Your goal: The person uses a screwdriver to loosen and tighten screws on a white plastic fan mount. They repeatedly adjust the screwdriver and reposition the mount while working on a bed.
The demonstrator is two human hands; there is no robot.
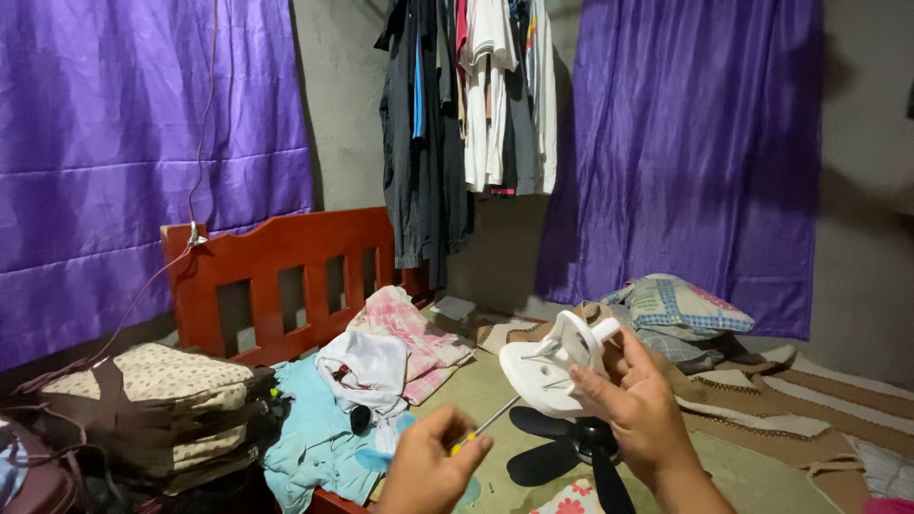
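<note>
From the head camera I look down across a bed toward purple curtains (143, 143) and a row of hanging clothes (466, 105) against a grey wall. My right hand (638, 409) is raised in the lower middle of the view, fingers curled round the back of a white plastic fan part (552, 366), a rounded piece with an upright bracket and a stub on top, which I hold tilted up above the bed. My left hand (428, 466) sits lower and just to the left, closed in a loose fist round a screwdriver (486, 424) with a yellow handle; its thin metal shaft runs up and right toward the lower edge of the white part, though I cannot tell whether the tip touches it. Directly beneath both hands a black fan blade (571, 452) lies flat on the olive bedcover. To the left sits a heap of loose clothes (371, 381), pink, white and pale blue, in front of a red wooden headboard (286, 276). Further left is a stack of folded brown and cream fabric (162, 405). Beyond my right hand a checked pillow (681, 305) rests on a striped blanket (809, 400).
</note>
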